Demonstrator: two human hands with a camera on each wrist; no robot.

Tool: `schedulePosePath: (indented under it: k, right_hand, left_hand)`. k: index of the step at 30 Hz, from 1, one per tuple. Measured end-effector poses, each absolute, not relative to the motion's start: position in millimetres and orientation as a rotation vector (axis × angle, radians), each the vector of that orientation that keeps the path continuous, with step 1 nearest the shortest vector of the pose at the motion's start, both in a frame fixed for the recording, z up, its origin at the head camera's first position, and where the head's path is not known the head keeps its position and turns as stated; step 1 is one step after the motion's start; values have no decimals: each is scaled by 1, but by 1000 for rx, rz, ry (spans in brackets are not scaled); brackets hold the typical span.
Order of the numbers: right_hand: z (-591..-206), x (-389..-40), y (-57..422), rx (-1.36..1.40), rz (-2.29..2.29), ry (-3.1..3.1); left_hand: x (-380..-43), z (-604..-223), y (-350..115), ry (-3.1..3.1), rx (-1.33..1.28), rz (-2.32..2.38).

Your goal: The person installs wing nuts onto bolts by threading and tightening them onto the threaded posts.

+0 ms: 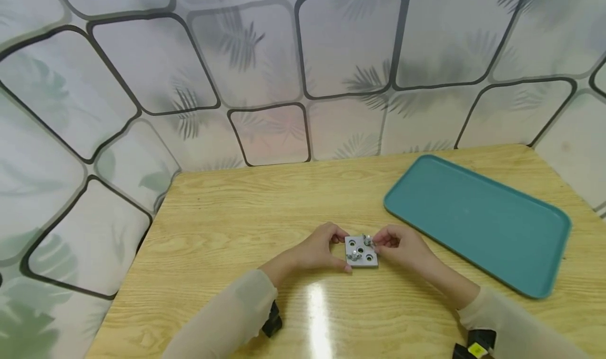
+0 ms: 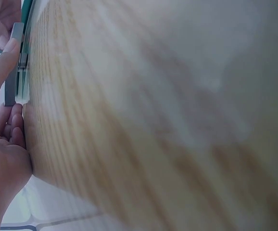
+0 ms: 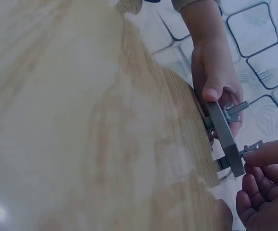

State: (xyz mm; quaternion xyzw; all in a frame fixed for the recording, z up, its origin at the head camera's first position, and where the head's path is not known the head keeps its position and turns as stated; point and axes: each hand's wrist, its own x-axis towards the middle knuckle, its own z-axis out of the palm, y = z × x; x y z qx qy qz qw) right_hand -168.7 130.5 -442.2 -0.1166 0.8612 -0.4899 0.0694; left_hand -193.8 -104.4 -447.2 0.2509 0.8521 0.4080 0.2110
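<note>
A square metal plate [image 1: 361, 264] with several holes stands a little above the table, two bolts through it. My left hand [image 1: 314, 251] grips its left side, thumb at the near corner and fingers at the far one. At the plate's far right corner, my right hand [image 1: 404, 249] pinches what looks like a wing nut on a bolt [image 3: 258, 144]. Another bolt [image 3: 240, 108] with a winged nut rises nearer the left hand. Bolt heads [image 3: 222, 164] show under the plate in the right wrist view. The left wrist view shows the plate [image 2: 14, 77] edge-on.
A teal rectangular tray [image 1: 473, 217] lies at the right of the wooden table [image 1: 246, 206], angled, just beyond my right hand. A patterned curtain [image 1: 350, 48] hangs behind the table and along its left side.
</note>
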Motion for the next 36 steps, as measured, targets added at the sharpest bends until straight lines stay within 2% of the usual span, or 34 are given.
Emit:
schedulePosePath:
  k: [23,36]
  right_hand:
    - [-444,-181,126,-389,-1509,2564]
    - [-439,-170,131,-369,-1496,2548]
  left_hand:
    - [-193,-447,-104,2360,686,1135]
    - [-193,-447,-104,2379,695,1126]
